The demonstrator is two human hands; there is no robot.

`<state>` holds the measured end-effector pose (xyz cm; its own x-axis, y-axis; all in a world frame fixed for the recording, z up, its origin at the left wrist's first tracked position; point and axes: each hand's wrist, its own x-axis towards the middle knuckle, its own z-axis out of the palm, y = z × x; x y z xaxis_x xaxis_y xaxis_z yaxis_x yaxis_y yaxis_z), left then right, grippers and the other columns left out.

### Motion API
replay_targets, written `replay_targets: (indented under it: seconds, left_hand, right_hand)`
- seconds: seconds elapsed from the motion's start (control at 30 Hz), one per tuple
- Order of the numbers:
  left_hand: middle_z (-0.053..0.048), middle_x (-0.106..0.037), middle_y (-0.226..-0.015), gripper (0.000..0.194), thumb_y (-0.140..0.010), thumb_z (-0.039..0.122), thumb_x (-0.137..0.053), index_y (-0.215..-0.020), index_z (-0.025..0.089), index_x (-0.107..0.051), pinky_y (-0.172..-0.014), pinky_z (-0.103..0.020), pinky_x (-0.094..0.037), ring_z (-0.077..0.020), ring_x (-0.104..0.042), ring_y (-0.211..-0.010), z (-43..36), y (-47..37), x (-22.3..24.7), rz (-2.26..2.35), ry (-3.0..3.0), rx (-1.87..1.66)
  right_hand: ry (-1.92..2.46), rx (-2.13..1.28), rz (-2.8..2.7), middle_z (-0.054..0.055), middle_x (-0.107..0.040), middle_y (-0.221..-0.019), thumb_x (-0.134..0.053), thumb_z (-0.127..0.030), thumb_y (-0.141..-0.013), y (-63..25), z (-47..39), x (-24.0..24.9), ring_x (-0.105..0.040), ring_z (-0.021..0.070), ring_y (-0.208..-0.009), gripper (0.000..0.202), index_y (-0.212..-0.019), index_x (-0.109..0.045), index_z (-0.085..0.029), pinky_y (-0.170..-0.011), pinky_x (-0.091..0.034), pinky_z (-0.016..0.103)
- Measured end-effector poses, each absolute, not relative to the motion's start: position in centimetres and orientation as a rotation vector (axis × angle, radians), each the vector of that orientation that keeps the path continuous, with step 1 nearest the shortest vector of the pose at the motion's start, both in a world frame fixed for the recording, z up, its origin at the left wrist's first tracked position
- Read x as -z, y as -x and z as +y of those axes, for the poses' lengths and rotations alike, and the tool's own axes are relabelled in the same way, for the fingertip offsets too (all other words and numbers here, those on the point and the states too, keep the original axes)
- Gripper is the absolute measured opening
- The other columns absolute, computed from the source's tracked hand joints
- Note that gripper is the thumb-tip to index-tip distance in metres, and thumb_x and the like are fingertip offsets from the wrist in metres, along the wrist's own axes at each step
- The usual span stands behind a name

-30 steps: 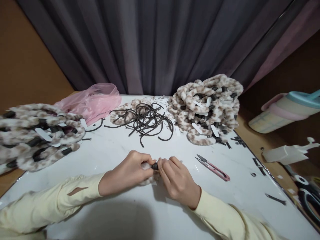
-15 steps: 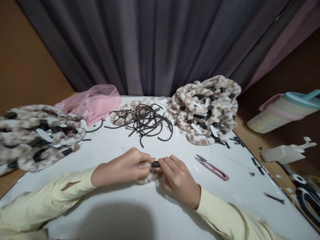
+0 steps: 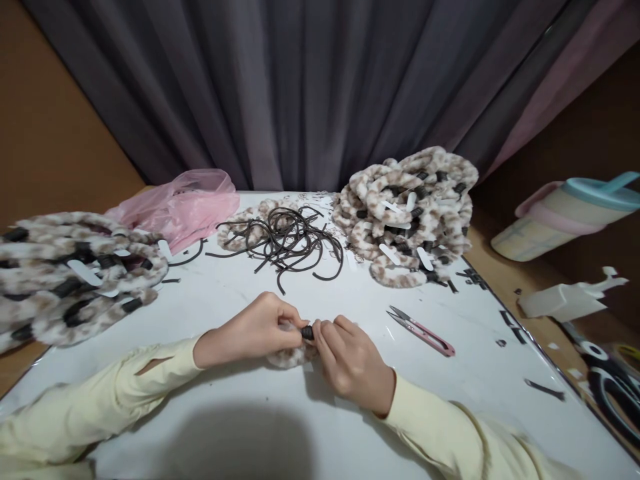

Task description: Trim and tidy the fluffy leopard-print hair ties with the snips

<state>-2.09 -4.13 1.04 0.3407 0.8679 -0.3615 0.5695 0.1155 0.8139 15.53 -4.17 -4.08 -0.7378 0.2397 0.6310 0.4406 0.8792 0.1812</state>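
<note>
Near the middle of the white table, a spotted furry loop [image 3: 289, 358] with a black cord wrap [image 3: 307, 332] is between my hands. My left hand [image 3: 255, 328] pinches the loop just left of the wrap. Fingers of my right hand [image 3: 347, 360] are closed on the loop at the wrap's right end. Both hands cover much of the loop. A tangle of dark cords [image 3: 295, 243] lies behind them, partly over another furry piece [image 3: 235, 230]. Pink-handled thread snips [image 3: 425, 335] rest to the right, blades slightly apart.
Piles of spotted furry loops with white tags stand at the left [image 3: 30, 267] and back right [image 3: 420, 193]. A pink plastic bag [image 3: 180, 203] lies at the back left. Along the right are a tumbler [image 3: 555, 217], a white bottle [image 3: 565, 301], black-handled scissors [image 3: 613, 393] and cord scraps.
My hands have shifted very slightly, and the right fingers are a little differently bent around the wrap's end. The whole view has moved slightly. Both hands keep their hold.
</note>
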Motion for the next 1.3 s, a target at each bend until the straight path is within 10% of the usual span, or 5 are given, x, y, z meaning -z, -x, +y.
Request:
replay_targets:
  seconds: [1.07, 1.3]
  left_hand:
    - [0.007, -0.045, -0.060, 0.021, -0.078, 0.025, -0.054, -0.097, 0.017, -0.060, -0.050, -0.015, -0.029, -0.0060, -0.037, -0.051, -5.1, 2.7, -1.2, 1.247, -2.024, -0.413]
    - [0.004, -0.053, -0.064, 0.025, -0.087, 0.033, -0.047, -0.102, 0.017, -0.059, -0.055, -0.016, -0.034, -0.0067, -0.045, -0.054, -5.0, 2.9, -1.9, 1.236, -2.205, -0.449]
  right_hand:
    - [0.461, 0.422, -2.408, 0.020, -0.062, -0.083, -0.037, -0.001, -0.081, -16.3, -4.1, 3.2, -0.054, 0.0236, -0.073, 0.032, -0.108, -0.051, 0.007, -0.062, -0.039, 0.038]
    - [0.755, -0.308, -2.335, 0.011, -0.060, -0.103, -0.053, -0.018, -0.079, -17.0, -3.3, 0.9, -0.048, 0.0255, -0.095, 0.030, -0.109, -0.053, -0.013, -0.081, -0.034, 0.043]
